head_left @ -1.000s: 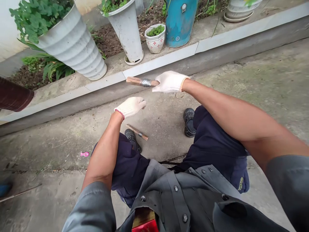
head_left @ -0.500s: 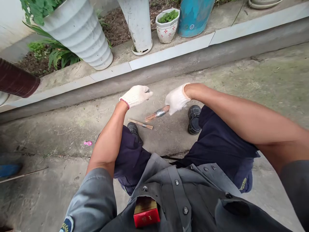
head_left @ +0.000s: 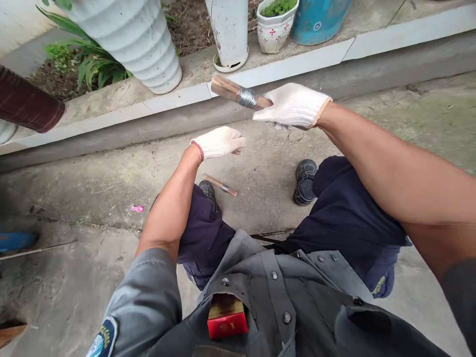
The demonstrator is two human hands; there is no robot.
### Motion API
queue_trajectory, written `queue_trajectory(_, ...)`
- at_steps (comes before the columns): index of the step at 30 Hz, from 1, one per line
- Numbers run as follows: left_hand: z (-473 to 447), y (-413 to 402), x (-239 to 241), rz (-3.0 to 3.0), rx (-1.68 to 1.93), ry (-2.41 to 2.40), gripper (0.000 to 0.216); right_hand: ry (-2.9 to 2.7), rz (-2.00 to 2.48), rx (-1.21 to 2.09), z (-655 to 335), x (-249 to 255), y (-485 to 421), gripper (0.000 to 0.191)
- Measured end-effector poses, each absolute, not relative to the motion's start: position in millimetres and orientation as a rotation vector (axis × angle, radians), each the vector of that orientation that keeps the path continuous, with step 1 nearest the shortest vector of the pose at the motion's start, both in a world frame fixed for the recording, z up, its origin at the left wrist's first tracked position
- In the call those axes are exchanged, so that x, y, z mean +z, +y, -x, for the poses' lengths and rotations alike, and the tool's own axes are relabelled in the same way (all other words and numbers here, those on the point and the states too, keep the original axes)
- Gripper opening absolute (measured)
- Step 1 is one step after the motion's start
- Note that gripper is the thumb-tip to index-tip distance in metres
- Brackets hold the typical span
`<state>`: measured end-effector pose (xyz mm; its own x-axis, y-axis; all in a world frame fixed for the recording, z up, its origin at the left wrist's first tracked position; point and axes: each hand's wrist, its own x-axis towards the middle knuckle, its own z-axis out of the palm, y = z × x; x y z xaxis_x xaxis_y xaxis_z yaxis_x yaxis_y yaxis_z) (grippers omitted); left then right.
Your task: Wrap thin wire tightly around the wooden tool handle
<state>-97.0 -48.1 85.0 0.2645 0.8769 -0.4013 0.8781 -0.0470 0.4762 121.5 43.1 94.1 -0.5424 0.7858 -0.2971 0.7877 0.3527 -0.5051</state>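
Note:
A wooden piece (head_left: 227, 89) bound round its middle with silvery wire (head_left: 247, 97) is raised before me, its bare end pointing left. My right hand (head_left: 292, 105), in a white knit glove, is closed around its other end. Lower and to the left, my gloved left hand (head_left: 220, 143) is closed, fingertips pinched together. A faint thin strand runs between the binding and those fingertips, which seem to grip the wire; its exact course is hard to see. On the concrete by my left shoe lies a second, thinner wooden stick (head_left: 219, 185) with a wire band.
A tiled ledge (head_left: 178, 103) crosses ahead, bearing a ribbed white planter (head_left: 137, 42), a tall white pot (head_left: 230, 29), a small flowered pot (head_left: 274, 29) and a blue bucket (head_left: 320, 20). A pink object (head_left: 137, 208) lies on the ground. A red box (head_left: 227, 325) sits in my shirt pocket.
My right hand has lifted the wooden piece up and turned it, so its free end now points up-left instead of down-left. My left hand stays pinched, shifted slightly right in view.

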Motion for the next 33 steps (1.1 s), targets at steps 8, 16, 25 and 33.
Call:
queue_trajectory(8,117,-39,71,-1.947,-0.01,1.589,0.032,2.399,-1.0,-1.57,-141,116,30,0.04)
queue_trajectory(16,108,-36,73,-2.065,-0.011,1.747,0.037,2.193,-0.635,-0.834,-122,70,15,0.031)
queue_trajectory(25,97,-47,83,-1.929,-0.029,1.572,0.037,2.427,-1.231,-0.403,-104,75,57,0.035)
queue_trajectory(33,107,-41,74,-2.016,-0.03,1.578,0.036,2.42,-1.179,-1.361,-135,121,40,0.04)
